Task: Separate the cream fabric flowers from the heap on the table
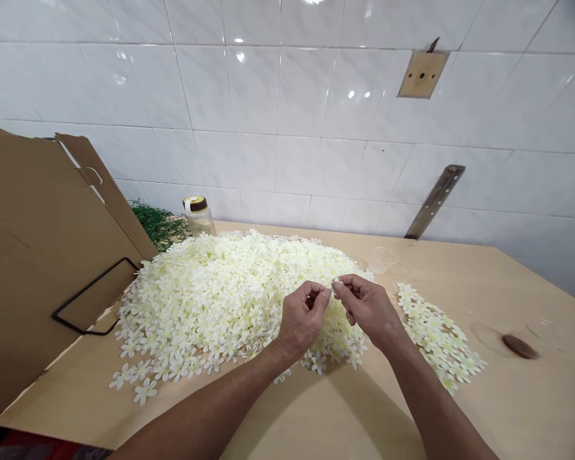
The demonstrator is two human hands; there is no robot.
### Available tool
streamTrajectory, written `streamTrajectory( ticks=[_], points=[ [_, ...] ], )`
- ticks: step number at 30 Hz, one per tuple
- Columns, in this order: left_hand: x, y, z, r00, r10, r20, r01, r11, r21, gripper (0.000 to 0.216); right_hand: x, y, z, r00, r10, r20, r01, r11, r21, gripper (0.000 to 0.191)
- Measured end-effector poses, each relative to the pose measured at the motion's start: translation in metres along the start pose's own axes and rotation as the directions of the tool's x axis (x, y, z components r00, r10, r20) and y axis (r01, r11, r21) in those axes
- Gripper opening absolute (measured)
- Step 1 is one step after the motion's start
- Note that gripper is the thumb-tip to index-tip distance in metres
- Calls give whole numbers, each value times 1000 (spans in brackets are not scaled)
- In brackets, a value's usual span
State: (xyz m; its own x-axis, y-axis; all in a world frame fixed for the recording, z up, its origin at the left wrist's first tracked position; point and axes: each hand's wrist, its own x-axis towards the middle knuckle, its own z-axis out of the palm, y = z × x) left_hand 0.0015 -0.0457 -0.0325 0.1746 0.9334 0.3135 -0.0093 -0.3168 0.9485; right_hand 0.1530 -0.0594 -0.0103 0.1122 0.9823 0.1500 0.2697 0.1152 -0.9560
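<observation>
Over the front right of a big heap of white artificial flowers (pixel 211 294), my two hands meet almost fingertip to fingertip. My left hand (pixel 303 318) is closed in a pinch, thumb against forefinger; anything between them is too small to make out. Beside it, my right hand (pixel 370 312) also pinches, and a tiny white piece (pixel 337 282) shows at its fingertips. Its exact kind is unclear. A smaller spread of the same flowers (pixel 438 338) lies to the right of my right forearm.
A cardboard sheet (pixel 43 255) stands at the left with a black wire frame (pixel 89 297) against it. Behind are green plastic stems (pixel 158 225) and a lidded bottle (pixel 199 217). A brown disc (pixel 519 346) and a clear plastic piece (pixel 384 257) lie right. A metal bracket (pixel 436 201) meets the tiled wall.
</observation>
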Motion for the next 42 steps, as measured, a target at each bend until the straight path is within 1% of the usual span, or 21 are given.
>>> streamTrajectory(
  ticks=[4, 7, 10, 12, 15, 16, 18, 19, 21, 25, 31, 35, 37, 42],
  points=[
    [-3, -3, 1, 995, 93, 23, -94, 994, 55, 23, 0, 0, -4, 1000, -12, 13, 11, 995, 97, 35],
    [-5, -4, 1, 976, 213, 46, -218, 969, 116, 19, 3, 0, -8, 1000, 4, -9, -2, 974, 226, 34],
    [-11, -6, 3, 926, 360, 109, -375, 910, 176, 13, 6, -2, -11, 999, 31, -32, -19, 944, 331, 31],
    [-19, -6, 7, 889, 426, 168, -454, 869, 197, 11, 7, -3, -13, 998, 49, -30, -34, 922, 387, 32],
    [-33, -7, 16, 831, 482, 279, -541, 818, 198, 10, 8, -4, -18, 997, 81, 18, -80, 888, 453, 32],
    [-38, -7, 20, 805, 501, 319, -571, 801, 183, 10, 8, -4, -19, 996, 87, 37, -94, 881, 464, 32],
    [-46, -9, 25, 758, 532, 378, -621, 765, 169, 10, 8, -5, -21, 993, 103, 62, -120, 877, 465, 33],
    [-49, -11, 28, 742, 539, 398, -638, 751, 171, 11, 9, -5, -22, 991, 114, 64, -131, 879, 458, 33],
    [-53, -15, 31, 719, 541, 436, -659, 730, 181, 11, 10, -6, -24, 989, 135, 59, -147, 887, 438, 33],
    [-56, -22, 33, 699, 512, 499, -670, 713, 207, 13, 16, -4, -30, 989, 136, 53, -146, 903, 403, 39],
    [-60, -26, 34, 668, 517, 536, -706, 668, 236, 14, 20, 14, -39, 988, 139, 63, -152, 931, 333, 33],
    [-60, -25, 34, 638, 535, 553, -725, 659, 198, 13, 16, 22, -38, 991, 117, 60, -129, 957, 262, 35],
    [-59, -23, 34, 642, 535, 549, -717, 673, 182, 13, 15, 24, -36, 993, 116, 39, -122, 960, 252, 39],
    [-55, -20, 34, 675, 493, 549, -666, 728, 165, 11, 13, 26, -36, 991, 124, -42, -107, 953, 284, 43]
  ],
)
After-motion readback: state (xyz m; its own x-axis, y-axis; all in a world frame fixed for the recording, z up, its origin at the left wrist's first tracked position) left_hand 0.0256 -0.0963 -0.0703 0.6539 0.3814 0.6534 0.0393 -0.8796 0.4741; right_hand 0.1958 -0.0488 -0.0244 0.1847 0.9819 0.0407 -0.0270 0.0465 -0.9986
